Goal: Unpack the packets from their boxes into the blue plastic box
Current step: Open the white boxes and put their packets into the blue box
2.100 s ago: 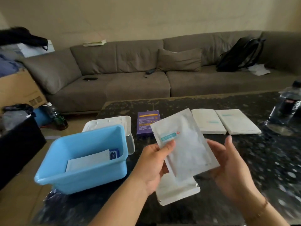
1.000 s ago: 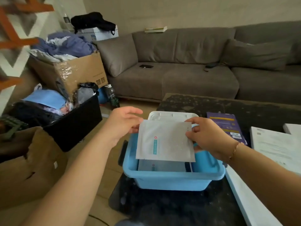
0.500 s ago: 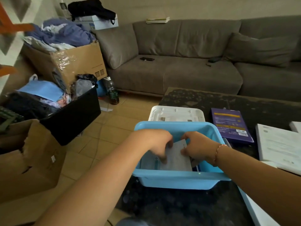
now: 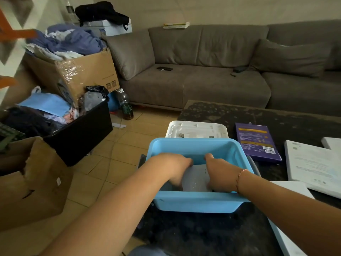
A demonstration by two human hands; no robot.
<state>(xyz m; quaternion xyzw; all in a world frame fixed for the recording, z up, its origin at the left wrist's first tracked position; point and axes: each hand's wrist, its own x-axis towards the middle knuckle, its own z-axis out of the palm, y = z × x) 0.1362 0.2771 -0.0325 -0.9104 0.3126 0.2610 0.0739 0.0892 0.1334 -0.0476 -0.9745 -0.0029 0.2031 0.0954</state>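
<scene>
The blue plastic box (image 4: 195,204) sits at the left end of the dark table. Both hands reach down into it. My left hand (image 4: 174,169) and my right hand (image 4: 216,172) press on the two sides of a white packet (image 4: 195,179) that lies inside the box. Whether the fingers grip it or only rest on it is hidden by the box's near wall. A purple box (image 4: 255,141) lies flat to the right of the blue box, and white packet boxes (image 4: 313,167) lie further right.
A white lid (image 4: 196,129) lies just behind the blue box. The dark speckled table (image 4: 258,111) ends at the box's left. On the floor to the left stand a black bin (image 4: 79,133), cardboard boxes (image 4: 36,182) and a bottle (image 4: 126,104). A grey sofa (image 4: 212,71) runs behind.
The hands carried the white packet from above the table over to the blue box, lowered it inside, and now press it lower against the bottom.
</scene>
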